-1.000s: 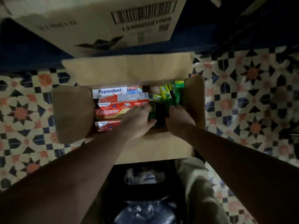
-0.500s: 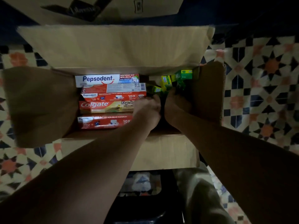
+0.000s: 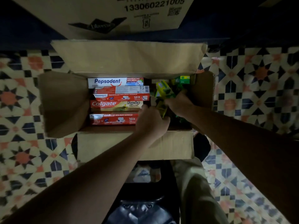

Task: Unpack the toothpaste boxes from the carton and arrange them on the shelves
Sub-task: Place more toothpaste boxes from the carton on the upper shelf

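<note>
An open brown carton [image 3: 134, 146] stands on the floor below me with its flaps spread. In its left half lie toothpaste boxes: a white Pepsodent box [image 3: 111, 81], a red Pepsodent box [image 3: 121, 94], a Colgate box [image 3: 113, 105] and another red box [image 3: 111, 120]. Small green and yellow boxes [image 3: 163, 89] fill the right half. My left hand [image 3: 150, 121] reaches in beside the red boxes, its fingers curled down around a yellow-green box. My right hand [image 3: 179, 104] grips the green and yellow boxes from the right; its fingertips are hidden.
A second, larger carton [image 3: 113, 16] with a printed number stands just beyond the open one. Patterned floor tiles [image 3: 258, 81] lie on both sides. A dark stool [image 3: 145, 199] and my trouser leg [image 3: 194, 183] are below the carton's near flap.
Both hands have stayed in the right half of the carton and shifted slightly apart. The yellow-green boxes between them have tilted up. The view has drawn back a little.
</note>
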